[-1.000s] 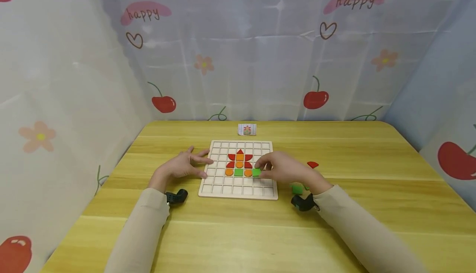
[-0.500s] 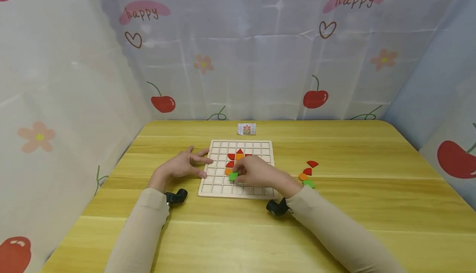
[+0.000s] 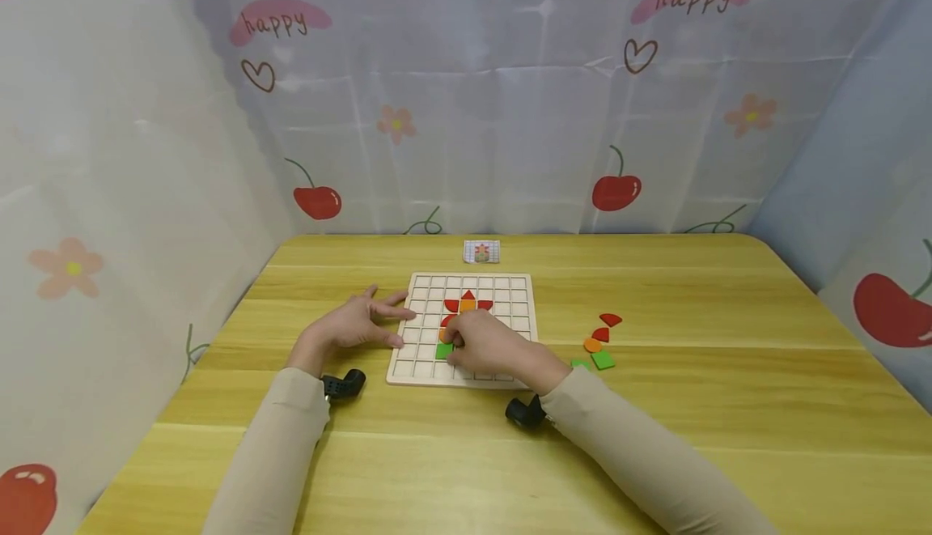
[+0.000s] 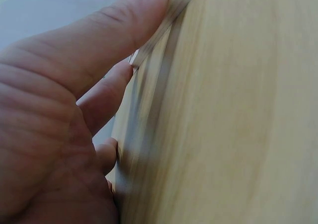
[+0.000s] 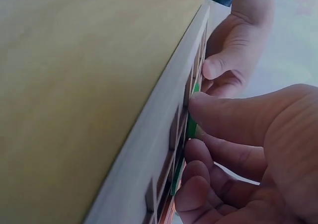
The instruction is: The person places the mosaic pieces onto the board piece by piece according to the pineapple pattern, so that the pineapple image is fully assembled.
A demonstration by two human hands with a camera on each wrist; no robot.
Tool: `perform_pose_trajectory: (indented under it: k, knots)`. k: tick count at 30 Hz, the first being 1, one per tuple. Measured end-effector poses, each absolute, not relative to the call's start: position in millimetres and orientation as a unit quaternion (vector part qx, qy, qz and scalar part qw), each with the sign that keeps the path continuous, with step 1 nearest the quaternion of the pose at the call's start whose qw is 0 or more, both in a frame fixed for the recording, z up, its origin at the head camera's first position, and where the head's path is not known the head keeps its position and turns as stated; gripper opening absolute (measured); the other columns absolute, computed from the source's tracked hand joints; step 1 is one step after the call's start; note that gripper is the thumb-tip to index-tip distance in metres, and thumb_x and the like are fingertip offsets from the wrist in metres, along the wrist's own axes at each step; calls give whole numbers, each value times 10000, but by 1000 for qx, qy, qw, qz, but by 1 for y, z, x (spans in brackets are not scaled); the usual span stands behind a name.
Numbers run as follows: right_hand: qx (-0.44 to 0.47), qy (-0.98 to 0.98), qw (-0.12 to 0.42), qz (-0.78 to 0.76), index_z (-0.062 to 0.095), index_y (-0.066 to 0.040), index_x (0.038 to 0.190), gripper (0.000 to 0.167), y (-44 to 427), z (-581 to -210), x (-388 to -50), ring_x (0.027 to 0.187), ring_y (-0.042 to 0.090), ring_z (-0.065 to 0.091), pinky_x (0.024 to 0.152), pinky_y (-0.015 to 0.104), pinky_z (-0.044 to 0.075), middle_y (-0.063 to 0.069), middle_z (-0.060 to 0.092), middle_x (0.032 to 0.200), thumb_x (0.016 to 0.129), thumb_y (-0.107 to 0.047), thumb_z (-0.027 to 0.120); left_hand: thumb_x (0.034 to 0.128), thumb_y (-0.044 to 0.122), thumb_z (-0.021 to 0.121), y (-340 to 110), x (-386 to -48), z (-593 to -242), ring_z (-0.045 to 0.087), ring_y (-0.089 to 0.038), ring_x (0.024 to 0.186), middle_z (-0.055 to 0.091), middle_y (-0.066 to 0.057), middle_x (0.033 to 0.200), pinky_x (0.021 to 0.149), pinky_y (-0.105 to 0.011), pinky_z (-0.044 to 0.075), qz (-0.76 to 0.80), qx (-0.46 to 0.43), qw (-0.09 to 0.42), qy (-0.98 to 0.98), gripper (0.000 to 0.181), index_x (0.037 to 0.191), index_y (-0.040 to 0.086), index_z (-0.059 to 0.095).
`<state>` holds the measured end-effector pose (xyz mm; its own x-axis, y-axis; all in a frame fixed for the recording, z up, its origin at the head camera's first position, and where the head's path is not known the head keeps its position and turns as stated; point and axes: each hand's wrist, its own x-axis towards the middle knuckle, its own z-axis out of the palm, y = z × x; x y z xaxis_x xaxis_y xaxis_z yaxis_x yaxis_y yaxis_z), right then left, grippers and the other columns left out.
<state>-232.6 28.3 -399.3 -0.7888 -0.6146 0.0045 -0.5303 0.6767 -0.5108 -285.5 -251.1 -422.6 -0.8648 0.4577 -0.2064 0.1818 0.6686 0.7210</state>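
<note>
The grid board (image 3: 400,380), pale wood with dark-lined square cells, lies flat at the middle of the head view, slightly below centre; its lower right is partly hidden. The green tile (image 3: 443,351), a bright square, lies about flat over its lower left part, third column from the left, pinched by the right hand (image 3: 486,342). Whether it sits fully down in the cell cannot be told.
</note>
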Motion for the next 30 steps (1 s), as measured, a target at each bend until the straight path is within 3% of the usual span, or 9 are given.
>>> perform_pose_trajectory:
  k: [9, 17, 30]
  knots:
    - [-310, 908, 78, -272, 755, -61, 1067, 185, 31, -401, -234, 884, 128, 628, 855, 333, 553, 11, 740, 984, 894, -115, 790, 821, 383, 864, -251, -285, -420, -157, -372, 1601, 308, 122, 1685, 1209, -741, -78, 361, 179, 188, 896, 528, 1325, 336, 715]
    - [-318, 904, 59, -278, 741, -123, 922, 17, 50, -402, -233, 767, 97, 577, 738, 274, 513, -59, 676, 831, 922, -115, 755, 826, 401, 856, -252, -287, -425, -148, -368, 1604, 307, 142, 1681, 1207, -743, -81, 358, 178, 186, 897, 525, 1327, 343, 712]
    - [-270, 911, 76, -301, 735, -155, 1003, 62, 117, -403, -230, 784, 124, 553, 714, 261, 488, -50, 644, 871, 943, -138, 737, 824, 388, 860, -252, -287, -425, -158, -355, 1604, 308, 149, 1679, 1214, -731, -86, 365, 172, 188, 895, 525, 1325, 331, 715]
